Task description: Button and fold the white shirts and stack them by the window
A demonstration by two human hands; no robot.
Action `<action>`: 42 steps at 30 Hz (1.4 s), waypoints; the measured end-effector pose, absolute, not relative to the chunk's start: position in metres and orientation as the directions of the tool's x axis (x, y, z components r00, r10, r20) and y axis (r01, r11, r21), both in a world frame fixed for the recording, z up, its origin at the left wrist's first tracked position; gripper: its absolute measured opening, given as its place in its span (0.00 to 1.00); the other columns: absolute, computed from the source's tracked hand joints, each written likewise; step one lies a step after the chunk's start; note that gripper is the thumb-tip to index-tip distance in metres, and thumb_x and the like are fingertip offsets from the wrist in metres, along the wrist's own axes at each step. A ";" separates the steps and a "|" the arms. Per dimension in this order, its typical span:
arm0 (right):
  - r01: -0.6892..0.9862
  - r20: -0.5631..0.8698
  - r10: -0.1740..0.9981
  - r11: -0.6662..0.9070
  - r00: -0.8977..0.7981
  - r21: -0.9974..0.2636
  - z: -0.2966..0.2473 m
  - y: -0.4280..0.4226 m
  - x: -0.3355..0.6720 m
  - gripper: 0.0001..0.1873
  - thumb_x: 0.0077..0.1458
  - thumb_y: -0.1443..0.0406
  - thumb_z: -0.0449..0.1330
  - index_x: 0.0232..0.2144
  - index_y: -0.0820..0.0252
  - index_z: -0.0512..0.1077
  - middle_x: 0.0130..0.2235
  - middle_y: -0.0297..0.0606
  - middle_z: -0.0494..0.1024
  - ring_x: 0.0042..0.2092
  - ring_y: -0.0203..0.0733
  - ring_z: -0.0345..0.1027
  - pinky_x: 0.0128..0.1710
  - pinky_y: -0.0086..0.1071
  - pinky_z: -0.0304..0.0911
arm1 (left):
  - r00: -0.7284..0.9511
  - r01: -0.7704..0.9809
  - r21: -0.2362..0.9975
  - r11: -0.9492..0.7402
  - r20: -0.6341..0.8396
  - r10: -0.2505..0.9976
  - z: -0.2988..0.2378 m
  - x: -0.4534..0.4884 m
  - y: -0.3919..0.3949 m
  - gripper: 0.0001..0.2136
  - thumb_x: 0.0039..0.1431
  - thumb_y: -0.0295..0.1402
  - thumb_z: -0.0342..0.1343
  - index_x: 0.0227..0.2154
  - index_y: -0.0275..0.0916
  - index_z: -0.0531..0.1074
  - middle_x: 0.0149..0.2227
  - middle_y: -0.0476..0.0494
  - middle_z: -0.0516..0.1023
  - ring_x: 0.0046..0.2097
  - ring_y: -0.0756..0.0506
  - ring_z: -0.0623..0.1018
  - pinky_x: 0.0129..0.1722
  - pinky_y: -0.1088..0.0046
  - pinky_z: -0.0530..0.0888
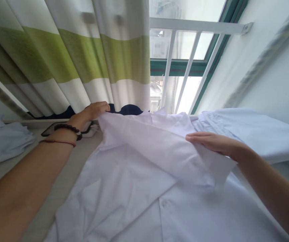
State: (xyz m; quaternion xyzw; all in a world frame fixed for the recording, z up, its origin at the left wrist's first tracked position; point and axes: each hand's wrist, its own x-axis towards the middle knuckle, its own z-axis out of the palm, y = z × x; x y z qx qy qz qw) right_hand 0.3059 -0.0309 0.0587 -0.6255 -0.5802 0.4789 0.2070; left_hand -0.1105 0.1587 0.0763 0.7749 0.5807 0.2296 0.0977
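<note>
A white button-front shirt [124,168] lies spread over the pale surface in front of me, wrinkled on its left side, with one button visible near the lower middle. My left hand [96,110] has its fingers curled over the shirt's far left corner, by the shoulder. On the right, my right hand [209,143] grips the edge of a folded-over flap of the same shirt, lifting it slightly; its thumb is hidden under the cloth. The flap slants across the upper part of the shirt.
A dark phone [51,130] and a white plug-like item [91,130] lie behind my left wrist. Folded pale-blue cloth [255,129] rests at right, more cloth [4,141] at left. Behind hang a green-striped curtain [79,57] and white window bars [188,69].
</note>
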 end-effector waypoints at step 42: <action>0.937 -0.493 0.832 0.088 -0.256 -0.337 0.078 -0.035 0.339 0.24 0.51 0.53 0.56 0.51 0.45 0.65 0.45 0.35 0.74 0.43 0.47 0.70 0.41 0.35 0.63 | 0.488 0.868 0.060 -0.493 0.081 0.869 0.023 -0.142 0.021 0.02 0.50 0.31 0.47 0.26 0.40 0.60 0.26 0.50 0.68 0.29 0.46 0.69 0.30 0.72 0.60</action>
